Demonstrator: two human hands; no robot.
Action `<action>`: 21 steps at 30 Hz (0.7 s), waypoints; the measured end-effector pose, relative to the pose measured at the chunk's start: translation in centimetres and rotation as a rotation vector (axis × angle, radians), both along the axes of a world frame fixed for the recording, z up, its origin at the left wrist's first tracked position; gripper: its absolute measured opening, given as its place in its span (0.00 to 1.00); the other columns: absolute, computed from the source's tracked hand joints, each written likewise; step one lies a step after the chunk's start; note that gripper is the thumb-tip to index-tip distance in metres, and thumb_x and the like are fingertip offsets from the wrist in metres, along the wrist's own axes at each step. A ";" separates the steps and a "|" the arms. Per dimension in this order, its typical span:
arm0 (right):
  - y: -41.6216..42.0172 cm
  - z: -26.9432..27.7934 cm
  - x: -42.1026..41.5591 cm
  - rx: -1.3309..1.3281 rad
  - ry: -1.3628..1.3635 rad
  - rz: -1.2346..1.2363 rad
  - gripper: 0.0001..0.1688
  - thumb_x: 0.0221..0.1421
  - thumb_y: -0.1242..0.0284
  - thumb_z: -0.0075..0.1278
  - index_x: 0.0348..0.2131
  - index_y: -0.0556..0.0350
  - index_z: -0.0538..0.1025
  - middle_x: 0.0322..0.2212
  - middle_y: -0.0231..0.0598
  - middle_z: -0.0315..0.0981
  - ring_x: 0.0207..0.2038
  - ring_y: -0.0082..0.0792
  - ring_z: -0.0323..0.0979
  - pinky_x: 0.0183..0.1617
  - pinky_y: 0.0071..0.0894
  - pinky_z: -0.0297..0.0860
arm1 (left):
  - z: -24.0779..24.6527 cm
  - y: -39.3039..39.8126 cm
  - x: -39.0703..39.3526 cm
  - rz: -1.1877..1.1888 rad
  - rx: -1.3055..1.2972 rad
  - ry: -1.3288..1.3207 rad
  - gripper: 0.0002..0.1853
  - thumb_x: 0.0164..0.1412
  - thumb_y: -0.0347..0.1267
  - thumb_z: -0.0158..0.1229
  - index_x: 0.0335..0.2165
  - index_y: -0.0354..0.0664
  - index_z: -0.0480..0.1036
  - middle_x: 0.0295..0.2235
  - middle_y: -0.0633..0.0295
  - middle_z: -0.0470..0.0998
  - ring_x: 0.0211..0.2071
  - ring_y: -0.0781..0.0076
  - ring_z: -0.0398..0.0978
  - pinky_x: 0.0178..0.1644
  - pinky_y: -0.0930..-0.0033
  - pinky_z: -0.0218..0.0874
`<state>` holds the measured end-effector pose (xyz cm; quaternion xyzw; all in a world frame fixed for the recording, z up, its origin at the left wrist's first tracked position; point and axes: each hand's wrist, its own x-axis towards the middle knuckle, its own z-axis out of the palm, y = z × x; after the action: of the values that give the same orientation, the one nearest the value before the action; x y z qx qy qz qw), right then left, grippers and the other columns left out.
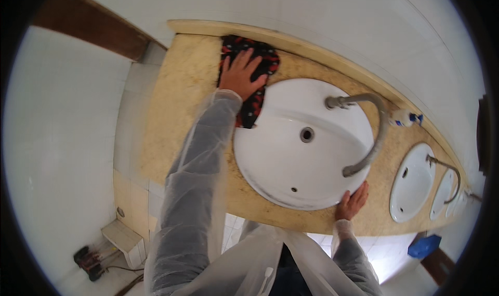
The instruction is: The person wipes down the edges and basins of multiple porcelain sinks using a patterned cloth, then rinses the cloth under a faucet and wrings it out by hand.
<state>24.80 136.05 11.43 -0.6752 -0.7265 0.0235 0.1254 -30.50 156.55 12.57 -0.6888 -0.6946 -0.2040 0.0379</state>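
Note:
My left hand (242,74) presses flat, fingers spread, on a black and red patterned cloth (249,112). The cloth lies on the yellow stone countertop (187,101), reaching from the raised back edge to the left rim of a white oval washbasin (273,155). Against the near right rim of that basin rests my right hand (352,200), its fingers extended and nothing visible in it. A curved grey faucet (378,128) arches over the basin's right side. The drain hole (307,135) is uncovered, and dark smudges mark the near rim.
A white pump bottle with a blue top (405,117) stands at the back edge. Further right are a second washbasin (413,183) with its own faucet (444,165) and more basins. A blue object (425,246) is below right; a small wheeled machine (90,263) sits on the lower-left floor.

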 end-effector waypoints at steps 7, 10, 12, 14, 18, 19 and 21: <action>0.0 0.3 -0.1 -0.015 -0.026 0.005 0.38 0.72 0.55 0.37 0.70 0.60 0.57 0.69 0.54 0.52 0.70 0.55 0.52 0.73 0.54 0.46 | -3.2 -4.8 -14.7 0.563 0.080 0.203 0.34 0.59 0.59 0.56 0.60 0.61 0.72 0.67 0.63 0.65 0.68 0.62 0.61 0.70 0.44 0.48; 0.1 0.2 -0.4 -0.002 0.019 0.023 0.38 0.71 0.55 0.38 0.69 0.60 0.58 0.69 0.55 0.53 0.70 0.56 0.51 0.73 0.55 0.45 | -3.7 -11.3 -22.6 0.759 0.068 0.064 0.37 0.59 0.62 0.55 0.62 0.62 0.69 0.65 0.56 0.67 0.65 0.55 0.64 0.64 0.40 0.57; 0.2 0.5 -0.7 -0.015 0.015 0.025 0.38 0.71 0.55 0.37 0.69 0.61 0.58 0.69 0.56 0.52 0.70 0.57 0.52 0.73 0.55 0.46 | -3.5 -16.0 -23.9 0.868 -0.001 -0.094 0.38 0.60 0.63 0.53 0.63 0.62 0.67 0.60 0.52 0.70 0.61 0.50 0.68 0.59 0.42 0.62; -0.1 0.7 -0.1 -0.003 -0.029 0.007 0.37 0.72 0.55 0.37 0.69 0.59 0.58 0.69 0.54 0.53 0.70 0.55 0.52 0.73 0.54 0.46 | -3.2 -20.3 -22.7 0.863 -0.089 -0.265 0.36 0.62 0.62 0.52 0.62 0.58 0.68 0.54 0.49 0.73 0.55 0.47 0.72 0.57 0.47 0.65; 0.1 0.4 -0.2 0.025 -0.037 0.033 0.38 0.72 0.54 0.37 0.69 0.59 0.58 0.69 0.53 0.53 0.70 0.54 0.52 0.73 0.53 0.46 | -2.2 -34.5 -19.9 0.893 -0.052 -0.232 0.33 0.65 0.53 0.56 0.62 0.50 0.68 0.52 0.46 0.73 0.54 0.45 0.72 0.58 0.52 0.65; 0.1 0.5 0.1 0.032 -0.049 0.027 0.38 0.72 0.54 0.37 0.69 0.59 0.58 0.69 0.53 0.53 0.70 0.54 0.52 0.73 0.54 0.46 | -1.6 -36.5 -18.1 0.925 -0.054 -0.212 0.33 0.64 0.52 0.57 0.63 0.50 0.67 0.53 0.45 0.72 0.54 0.44 0.72 0.58 0.51 0.64; 0.6 -0.3 0.0 0.036 -0.033 0.050 0.38 0.72 0.54 0.37 0.69 0.59 0.58 0.69 0.53 0.52 0.70 0.54 0.51 0.73 0.54 0.46 | -1.3 -41.9 -16.4 0.941 -0.031 0.068 0.35 0.62 0.49 0.60 0.64 0.51 0.65 0.60 0.40 0.67 0.60 0.39 0.67 0.64 0.46 0.59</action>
<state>24.76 136.60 11.09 -0.6547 -0.7455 0.0023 0.1251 -46.91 114.66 11.22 -0.3061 -0.9326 -0.1316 0.1389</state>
